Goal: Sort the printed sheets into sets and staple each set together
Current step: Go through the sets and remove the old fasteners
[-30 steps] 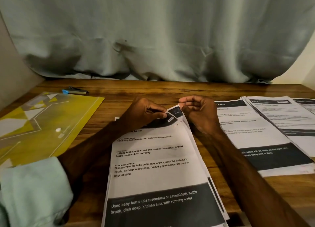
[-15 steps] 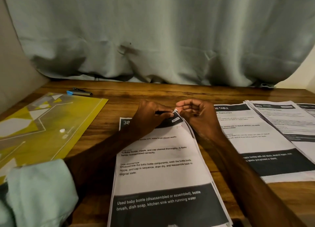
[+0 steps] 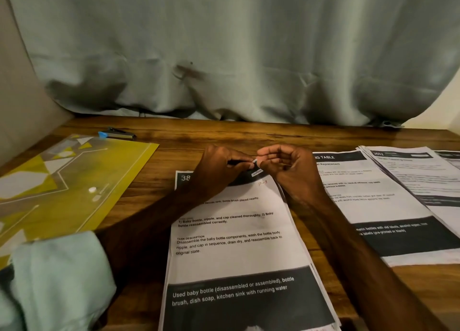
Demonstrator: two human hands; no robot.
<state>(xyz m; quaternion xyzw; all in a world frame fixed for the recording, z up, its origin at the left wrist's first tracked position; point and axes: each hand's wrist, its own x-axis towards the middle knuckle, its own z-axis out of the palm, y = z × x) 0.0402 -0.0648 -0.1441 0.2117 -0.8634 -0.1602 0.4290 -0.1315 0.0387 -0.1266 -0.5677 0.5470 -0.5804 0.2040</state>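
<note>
Head view: the baby-bottle set (image 3: 231, 243) lies at the middle of the table's (image 3: 174, 141) near edge, with its far right corner lifted off the wood. Both hands meet at that corner. The left hand (image 3: 219, 166) has its fingers curled, its grip pinched on the corner's edge. The right hand (image 3: 291, 171) pinches the same corner from the other side with thumb and forefinger closed, the other fingers loosely curled. A thin dark strip shows between the left fingers; whether it is folded paper or a tool cannot be told.

What looks like the stapler (image 3: 117, 134) lies near the far left corner, beyond the yellow folder (image 3: 62, 181). Further stacks (image 3: 373, 194) lie toward the right edge.

The step appears to be squaring this corner for stapling. Done well, one hand would hold the pinch so the sheets cannot fan apart while the other fetches the stapler. The edges should be flush first, since the lower sheets already splay along the right side.
</note>
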